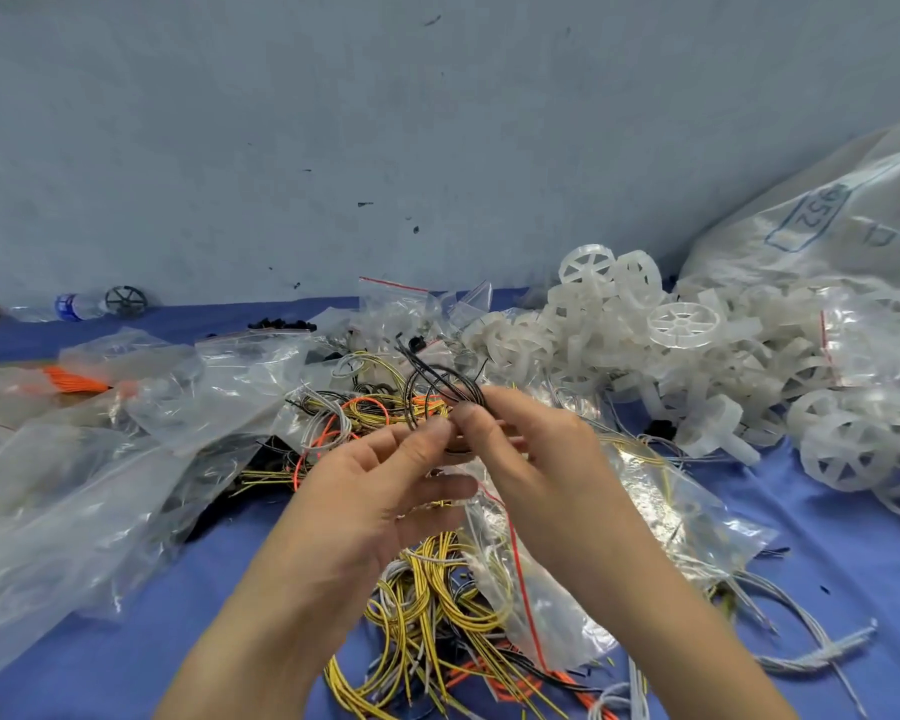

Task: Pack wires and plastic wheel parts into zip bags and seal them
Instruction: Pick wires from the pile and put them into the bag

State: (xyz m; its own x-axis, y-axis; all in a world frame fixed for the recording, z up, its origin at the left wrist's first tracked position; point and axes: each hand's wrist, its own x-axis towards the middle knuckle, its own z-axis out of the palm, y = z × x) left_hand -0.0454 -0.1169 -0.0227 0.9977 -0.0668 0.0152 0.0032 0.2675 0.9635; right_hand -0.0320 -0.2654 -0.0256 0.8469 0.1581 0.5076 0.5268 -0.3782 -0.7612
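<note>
A blue tabletop [827, 537] is seen from above, set against a scuffed grey wall. At the far left edge, a small water bottle [76, 306] lies on its side beside a dark wheel [126, 301]. Across the left half, clear zip bags [100, 459] are heaped in a loose pile; one holds orange wires [74, 380], and whether the others are filled or sealed cannot be told.

In the middle, both hands are raised together over the tabletop. A small coil of black wire [440, 389] is pinched between the thumb and fingers of the left hand [380, 480] and the fingertips of the right hand [531, 449], as if being wound into a loop. Beneath the hands, a tangle of loose wires [437, 605] in yellow, white, orange and black is spread out, and a clear zip bag with a red seal strip [645, 517] lies half over it.

To the right, a large heap of translucent plastic wheels [645, 335] is piled, unbagged. At the far right, a big printed plastic sack [827, 220] leans on the wall.

The task appears to be at an early or middle stage: most wires and wheels are judged to be left to pack.
</note>
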